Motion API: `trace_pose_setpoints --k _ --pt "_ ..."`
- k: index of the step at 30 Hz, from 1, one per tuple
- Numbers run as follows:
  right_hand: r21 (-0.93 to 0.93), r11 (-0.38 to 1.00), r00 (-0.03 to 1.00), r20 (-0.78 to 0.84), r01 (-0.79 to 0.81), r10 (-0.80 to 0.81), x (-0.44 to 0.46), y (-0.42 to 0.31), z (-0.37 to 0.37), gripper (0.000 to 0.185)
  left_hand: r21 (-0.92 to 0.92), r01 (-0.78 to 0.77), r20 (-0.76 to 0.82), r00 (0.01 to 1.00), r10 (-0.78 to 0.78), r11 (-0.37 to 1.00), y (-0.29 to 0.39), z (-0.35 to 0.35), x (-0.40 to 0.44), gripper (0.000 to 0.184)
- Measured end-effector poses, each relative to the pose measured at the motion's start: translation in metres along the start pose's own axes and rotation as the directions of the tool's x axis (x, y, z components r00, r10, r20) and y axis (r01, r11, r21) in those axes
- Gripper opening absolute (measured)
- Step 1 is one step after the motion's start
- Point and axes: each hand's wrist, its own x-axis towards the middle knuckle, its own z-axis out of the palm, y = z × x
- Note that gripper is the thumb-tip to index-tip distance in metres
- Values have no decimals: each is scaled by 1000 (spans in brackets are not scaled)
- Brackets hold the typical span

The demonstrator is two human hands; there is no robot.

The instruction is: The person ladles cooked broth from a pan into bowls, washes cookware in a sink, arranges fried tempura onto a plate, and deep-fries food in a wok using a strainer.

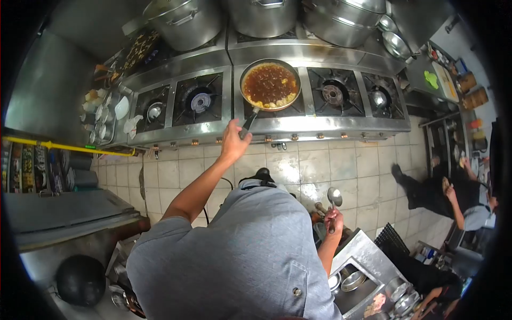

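A frying pan [270,85] with bubbling brown sauce and yellowish pieces along its near edge sits on the middle burner of the stove. Its black handle [249,122] points toward me. At the end of that handle is my left hand [233,141], thumb and fingers apart on either side of it; I cannot tell how firmly they touch. Low on my right side, my right hand [334,218] is closed around the handle of a large metal serving spoon [335,197], its bowl pointing up and away from me.
Unlit-looking burners [200,102] flank the pan, and large steel pots [184,24] line the back. A metal counter [368,250] with bowls stands close behind my right arm. Another person [453,192] works at the far right. A yellow pipe [69,146] runs along the left.
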Motion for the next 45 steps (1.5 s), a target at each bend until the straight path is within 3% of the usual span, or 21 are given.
trace_pose_setpoints --k 2,4,5,6,8,12,14,18,20,22,26,30,31,32,34,35,37,38,41,42,45 --pt "-46 999 996 -79 27 -31 6 12 1 23 29 47 -32 998 -46 998 -24 4 24 70" --pt "1 1000 983 -184 -29 29 8 30 3 23 -34 256 243 940 -240 966 -47 18 48 64" --pt "-32 999 978 -207 -7 0 13 38 -1 19 -77 300 555 805 -210 951 -66 31 67 48" --pt "-20 1000 977 -215 7 -11 22 41 -7 19 -79 294 569 798 -199 952 -68 41 72 48" --pt "-62 988 949 -294 -140 116 29 56 -26 16 -373 753 767 579 -276 542 -69 61 64 32" --pt "-93 995 965 -261 -43 17 -2 92 -2 14 -337 699 752 603 -266 631 -15 28 48 26" --pt "-141 990 932 -358 -5 -46 -11 111 3 15 -303 808 845 473 -250 505 -38 27 54 28" --pt "-404 913 908 -401 -55 -122 -15 137 -4 23 -329 662 729 632 -265 674 -78 38 63 29" --pt "-669 730 806 -505 -141 -307 -10 149 -13 25 -301 640 726 634 -265 707 -70 35 64 29" --pt "-862 502 836 -321 -64 -446 -5 161 -41 23 -259 617 733 627 -264 743 -62 40 66 28" --pt "-758 650 780 -443 -63 -441 3 183 -82 23 -287 626 759 610 -227 725 -55 57 76 27" --pt "-780 606 759 -487 -155 -432 -1 193 -78 24 -330 803 848 483 -219 496 -92 55 78 69" --pt "-759 629 753 -509 -166 -416 10 198 -103 24 -371 885 872 437 -221 282 -99 50 69 77" --pt "-909 399 838 -310 -122 -449 37 201 -153 23 -391 919 893 393 -218 51 -103 46 57 86" --pt "-986 160 901 -105 -40 -421 59 199 -187 22 -200 955 943 248 -223 218 -142 62 24 88" --pt "-979 189 904 -143 -71 -403 66 199 -182 23 -21 930 964 116 -241 366 -156 76 12 91" --pt "-960 254 906 -211 -121 -367 103 196 -177 26 22 946 946 85 -313 323 -144 118 4 91" --pt "-911 -363 802 360 193 -477 122 182 -203 27 64 964 919 44 -392 259 -143 141 -5 91" --pt "-960 271 917 -42 73 -397 154 181 -227 25 -301 909 919 196 -341 -288 -177 233 -14 89" --pt "-842 523 859 -360 -131 -365 132 160 -151 17 -384 827 885 204 -419 -410 -173 257 -10 89" --pt "-897 430 840 -307 -99 -447 136 156 -148 19 -500 630 854 244 -460 -594 -143 306 11 79"
